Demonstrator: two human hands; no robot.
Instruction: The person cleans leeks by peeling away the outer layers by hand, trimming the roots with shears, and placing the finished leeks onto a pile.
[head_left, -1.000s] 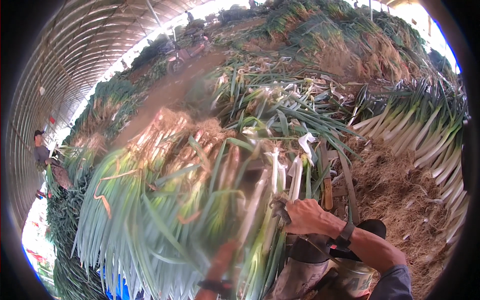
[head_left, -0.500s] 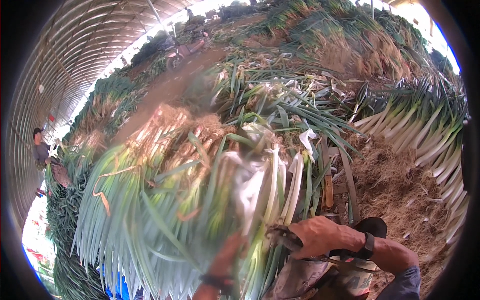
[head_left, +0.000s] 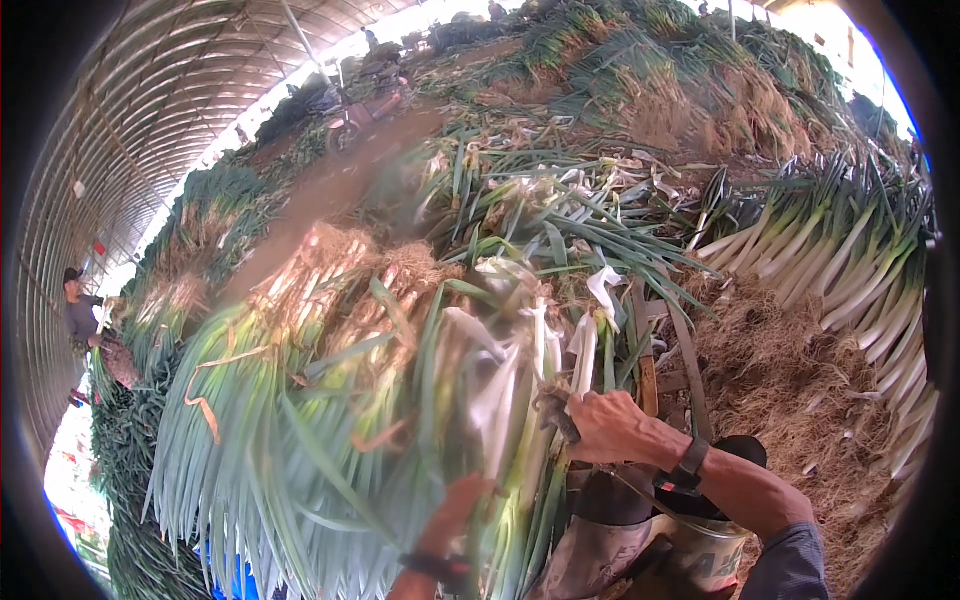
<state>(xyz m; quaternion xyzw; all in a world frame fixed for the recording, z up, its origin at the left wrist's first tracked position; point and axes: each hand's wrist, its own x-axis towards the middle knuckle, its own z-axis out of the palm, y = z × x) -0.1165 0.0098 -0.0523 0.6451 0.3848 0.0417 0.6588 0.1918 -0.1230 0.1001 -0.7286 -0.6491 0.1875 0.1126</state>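
1. Left hand [head_left: 462, 505]: blurred, can't tell grip; right edge of green-onion heap [head_left: 290, 400].
2. White-shanked green onion [head_left: 511, 385]: heap's right edge; loose skin [head_left: 488, 408], likely mid-peel.
3. Right hand [head_left: 612, 427]: fingers curled at grey-brown piece [head_left: 557, 412], pinch unclear; next strip needs steady shank.

1. Lighting: bright daylight; the strip of sky beneath the arched roof [head_left: 150, 130] and the openings at lower left and upper right are burnt out to white.
2. Roof: underside dimmer, ribs legible.
3. Exposure: pale onion stems [head_left: 775, 250] at right are brightly lit, with shape retained; onion roots [head_left: 790, 380] show fair texture.
4. Focus: left hand [head_left: 462, 505] and nearby onion leaves [head_left: 290, 480] hazy and smeared; right hand [head_left: 615, 430] clearer; distant motorbike [head_left: 365, 115] soft.
5. Optics: strong fisheye curvature, black corners, blue fringing along the right rim.
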